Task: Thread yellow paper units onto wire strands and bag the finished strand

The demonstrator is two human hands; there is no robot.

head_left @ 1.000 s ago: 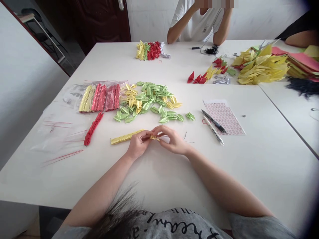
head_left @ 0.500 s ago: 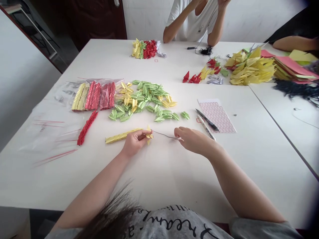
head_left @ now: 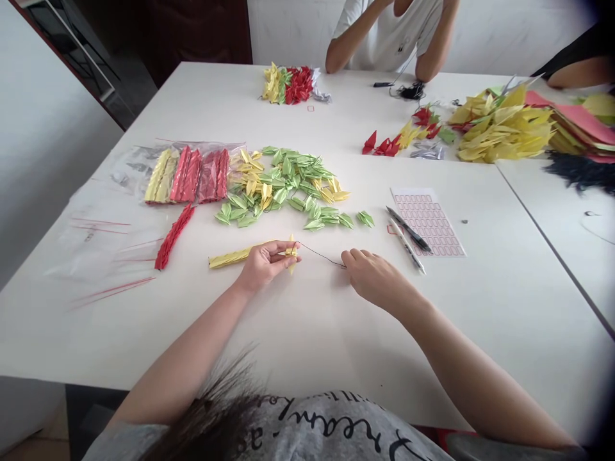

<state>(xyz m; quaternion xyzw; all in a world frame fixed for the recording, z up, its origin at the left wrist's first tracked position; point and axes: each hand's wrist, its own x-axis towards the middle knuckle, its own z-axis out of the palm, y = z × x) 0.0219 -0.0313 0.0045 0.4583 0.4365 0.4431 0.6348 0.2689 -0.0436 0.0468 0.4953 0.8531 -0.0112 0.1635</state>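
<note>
My left hand pinches a small folded yellow paper piece, whose points stick out above and below the fingertips. From it a thin dark thread runs, slightly slack, to my right hand. The fingertips of that hand are closed on the thread, just above the table. Behind my left wrist lies a pleated yellow paper bundle, partly covered by the hand. A pile of folded green paper pieces, mixed with yellow ones, spreads beyond both hands.
A plastic bag with pleated yellow and red bundles lies left, near a loose red bundle. A black pen, a white pen and a label sheet lie right. A person sits opposite, near more folded paper.
The camera view has shifted slightly, so the table things appear moved right and up. My left hand keeps the yellow piece, turned a little. The thread still spans to my right hand.
</note>
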